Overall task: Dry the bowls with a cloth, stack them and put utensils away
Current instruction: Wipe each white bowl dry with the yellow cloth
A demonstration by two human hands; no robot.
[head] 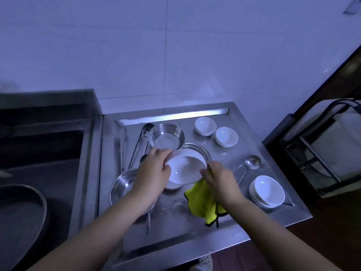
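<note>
My left hand [154,169] grips the left rim of a white bowl [185,167], held tilted above the steel drainboard [195,225]. My right hand [220,178] holds a yellow cloth [203,204] against the bowl's right rim; the cloth hangs down under the hand. Two small white bowls [205,126] [226,136] sit apart at the back right. A stack of white bowls [268,190] stands at the front right. A steel bowl [166,136] is at the back, a steel plate [197,148] behind the held bowl, and another steel bowl [122,185] under my left forearm.
A ladle [252,164] lies right of my hands. Tongs and a spoon [139,145] lie at the back left, and a utensil handle [148,223] sticks out near the front. A dark sink [39,153] with a round pan [25,208] is on the left. A wire rack [322,153] stands right.
</note>
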